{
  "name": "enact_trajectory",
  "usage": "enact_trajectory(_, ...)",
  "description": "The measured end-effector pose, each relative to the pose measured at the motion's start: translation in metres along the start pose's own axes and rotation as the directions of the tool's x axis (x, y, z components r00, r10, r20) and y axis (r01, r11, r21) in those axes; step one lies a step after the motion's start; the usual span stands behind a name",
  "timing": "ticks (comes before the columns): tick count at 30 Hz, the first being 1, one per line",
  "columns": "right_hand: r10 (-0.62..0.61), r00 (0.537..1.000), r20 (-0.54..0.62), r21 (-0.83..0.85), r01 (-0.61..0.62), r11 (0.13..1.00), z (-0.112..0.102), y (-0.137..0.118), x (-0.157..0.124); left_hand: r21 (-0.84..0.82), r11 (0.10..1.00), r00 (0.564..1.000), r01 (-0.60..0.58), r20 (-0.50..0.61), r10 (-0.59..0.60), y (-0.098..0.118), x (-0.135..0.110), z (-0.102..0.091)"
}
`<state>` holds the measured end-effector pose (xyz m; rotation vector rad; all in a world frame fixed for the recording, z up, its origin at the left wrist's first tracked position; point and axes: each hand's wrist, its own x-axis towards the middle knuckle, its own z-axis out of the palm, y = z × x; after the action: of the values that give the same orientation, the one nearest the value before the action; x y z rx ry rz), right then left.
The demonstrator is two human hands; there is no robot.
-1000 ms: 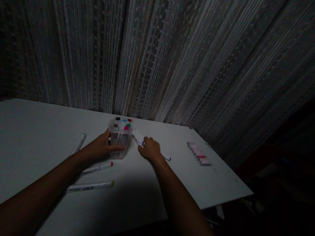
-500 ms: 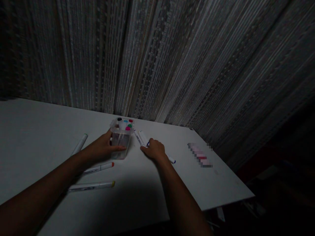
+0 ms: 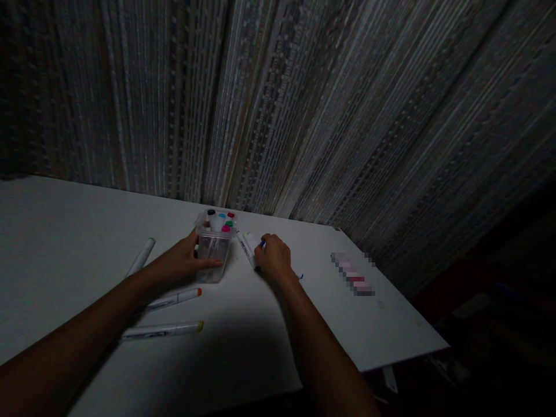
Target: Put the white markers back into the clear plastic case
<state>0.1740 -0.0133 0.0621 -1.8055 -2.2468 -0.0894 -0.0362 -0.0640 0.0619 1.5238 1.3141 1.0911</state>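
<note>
A clear plastic box [image 3: 212,255] stands near the far edge of the white table [image 3: 65,249], with several markers upright in it, their coloured caps showing. My left hand [image 3: 185,263] is wrapped round the box's left side, thumb across its front. My right hand [image 3: 273,259] lies just right of the box with its fingers curled over white markers [image 3: 248,246] lying on the table; a blue cap end pokes out behind the wrist.
Three loose markers lie left of my forearm: a grey-capped one [image 3: 141,256], an orange-capped one [image 3: 174,299] and a yellow-capped one [image 3: 163,330]. A blurred pinkish item [image 3: 353,274] lies at the right. A ribbed wall rises behind the table; the table edge drops off at right.
My right hand has slid a little forward and closed over the markers beside the box. The left hand stays on the box.
</note>
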Motion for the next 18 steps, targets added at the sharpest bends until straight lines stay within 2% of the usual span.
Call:
enact_trajectory(3,-0.083,0.99,-0.114,0.007,0.084,0.996,-0.023,-0.014,0.007,-0.027,0.999,0.998,-0.028,0.049,0.029,0.0,-0.001,0.0)
enact_trajectory(7,-0.17,0.976,-0.135,-0.007,0.171,0.985,-0.042,-0.032,0.014,-0.051,0.997,0.997,-0.049,0.049,0.052,-0.002,0.0,-0.001)
enact_trajectory(9,-0.185,0.976,-0.116,0.004,0.187,0.982,-0.039,-0.035,0.013,-0.039,0.998,0.997,-0.049,0.05,0.051,-0.003,0.0,-0.001)
enact_trajectory(13,-0.159,0.985,-0.072,0.002,0.16,0.987,-0.017,-0.029,0.005,-0.03,0.999,0.997,-0.036,0.063,0.038,-0.007,0.002,-0.001)
enact_trajectory(16,-0.144,0.983,-0.118,0.011,0.146,0.989,-0.007,-0.022,0.002,-0.024,0.998,0.995,-0.061,0.075,0.063,-0.01,0.004,-0.002)
enact_trajectory(18,-0.165,0.966,-0.197,0.054,0.179,0.982,-0.011,-0.022,0.002,-0.008,0.999,0.995,-0.05,0.089,0.05,-0.012,0.005,-0.002)
